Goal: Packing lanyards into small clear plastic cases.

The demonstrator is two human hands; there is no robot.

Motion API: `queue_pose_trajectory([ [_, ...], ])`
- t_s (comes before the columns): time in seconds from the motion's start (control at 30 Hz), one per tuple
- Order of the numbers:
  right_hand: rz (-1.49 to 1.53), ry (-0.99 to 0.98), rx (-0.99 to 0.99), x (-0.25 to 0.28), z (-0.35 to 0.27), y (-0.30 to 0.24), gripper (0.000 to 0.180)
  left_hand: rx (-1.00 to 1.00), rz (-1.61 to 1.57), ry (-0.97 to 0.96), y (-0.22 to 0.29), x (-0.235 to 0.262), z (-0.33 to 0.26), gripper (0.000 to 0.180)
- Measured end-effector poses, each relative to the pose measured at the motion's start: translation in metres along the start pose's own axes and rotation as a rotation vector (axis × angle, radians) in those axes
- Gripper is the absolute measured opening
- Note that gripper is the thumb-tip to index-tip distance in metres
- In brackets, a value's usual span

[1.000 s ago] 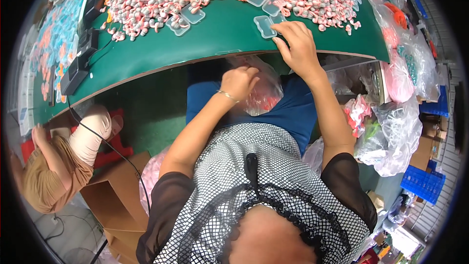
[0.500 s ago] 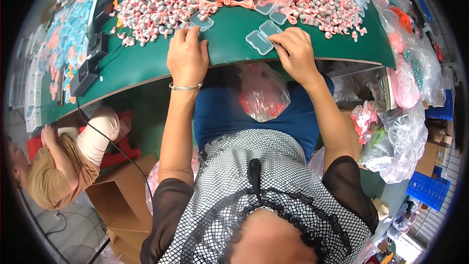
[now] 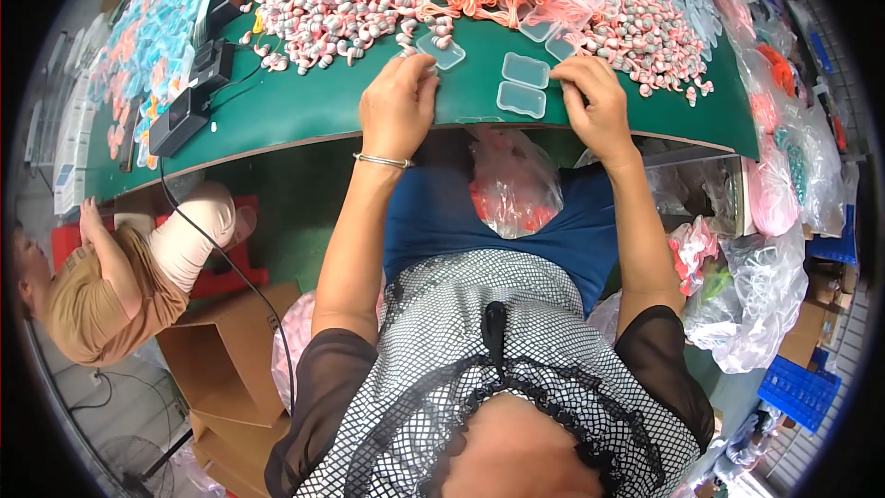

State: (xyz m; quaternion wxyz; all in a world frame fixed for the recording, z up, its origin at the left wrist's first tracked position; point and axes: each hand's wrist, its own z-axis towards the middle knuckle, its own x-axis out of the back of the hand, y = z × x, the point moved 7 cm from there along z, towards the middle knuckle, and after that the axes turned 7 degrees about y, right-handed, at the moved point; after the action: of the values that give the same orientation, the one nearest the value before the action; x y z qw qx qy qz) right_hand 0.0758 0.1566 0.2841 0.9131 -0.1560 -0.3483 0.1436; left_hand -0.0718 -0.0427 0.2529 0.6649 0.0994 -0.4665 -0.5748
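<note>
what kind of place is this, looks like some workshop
Likely a small packing workshop: heaps of small pink-and-grey pieces on a green worktable, clear plastic cases by the hands, and filled plastic bags alongside.

Bright even light, sharp centre, strong fisheye bending, dark rim

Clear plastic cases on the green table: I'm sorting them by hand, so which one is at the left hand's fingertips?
The clear case at the left hand, beside the bead pile; the others lie by the right hand.
</note>
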Motion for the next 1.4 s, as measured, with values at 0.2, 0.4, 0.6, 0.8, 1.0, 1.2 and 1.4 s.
queue_pose_trajectory([
  [0.2,0.019,0.057,-0.094,0.019,-0.004,0.019,0.018,0.010,0.069,0.064,-0.005,0.009,0.013,0.015],
  [0.4,-0.018,0.107,-0.146,0.031,-0.004,0.031,0.019,-0.075,0.375,-0.077,0.004,-0.024,0.049,0.015],
  [0.6,-0.172,0.161,-0.201,0.042,-0.003,0.050,0.015,-0.120,0.598,-0.153,0.000,-0.030,0.058,0.016],
  [0.8,-0.472,0.042,-0.142,0.024,0.001,0.046,0.013,-0.112,0.182,-0.271,0.035,-0.019,0.029,0.019],
  [1.0,-0.587,0.109,-0.083,0.021,0.010,0.055,0.013,-0.120,0.275,-0.376,0.044,-0.038,0.006,0.014],
  [1.2,-0.649,0.038,-0.014,0.013,0.012,0.051,0.013,-0.093,0.151,-0.302,0.043,-0.035,0.005,0.011],
  [1.4,-0.593,0.062,0.109,0.017,0.022,0.053,0.013,-0.097,0.131,-0.202,0.044,-0.035,0.000,0.012],
])
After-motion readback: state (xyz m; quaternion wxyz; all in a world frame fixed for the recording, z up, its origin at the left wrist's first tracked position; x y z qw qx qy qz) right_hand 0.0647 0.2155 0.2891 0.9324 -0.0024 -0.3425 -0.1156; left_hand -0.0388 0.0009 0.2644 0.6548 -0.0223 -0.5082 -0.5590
